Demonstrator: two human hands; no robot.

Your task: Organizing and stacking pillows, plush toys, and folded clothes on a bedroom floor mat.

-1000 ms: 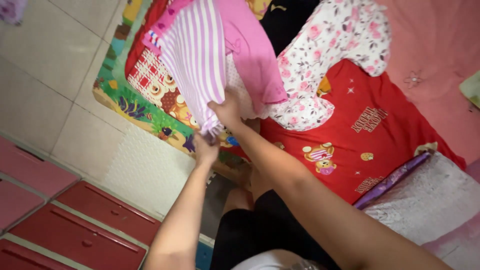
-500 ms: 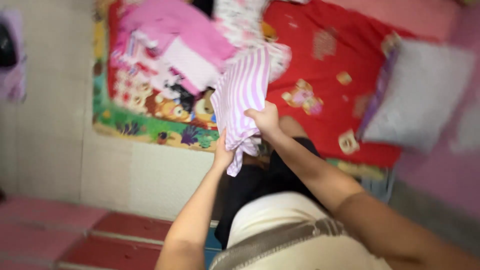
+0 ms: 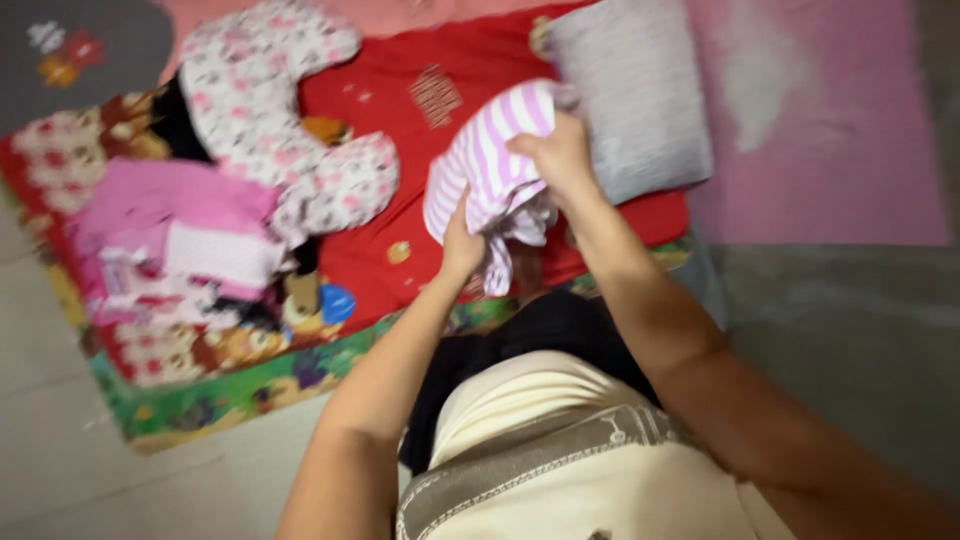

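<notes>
Both my hands hold a pink and white striped garment (image 3: pixel 490 160) bunched up in front of me, above a red blanket (image 3: pixel 440 110). My left hand (image 3: pixel 462 240) grips its lower edge, where loose cloth hangs down. My right hand (image 3: pixel 560 150) clutches its upper right part. The picture is blurred by motion.
A pile of pink clothes (image 3: pixel 180 240) lies at the left on a colourful play mat (image 3: pixel 220 390). A white floral garment (image 3: pixel 270 110) lies behind it. A grey pillow (image 3: pixel 630 90) rests at the right of the red blanket, beside a pink sheet (image 3: pixel 820 120). Grey floor (image 3: pixel 850 340) spreads at right.
The striped garment has come off the pile of pink clothes and is bunched between both hands. The view has swung, so the pile now lies at the left and the pillow ahead.
</notes>
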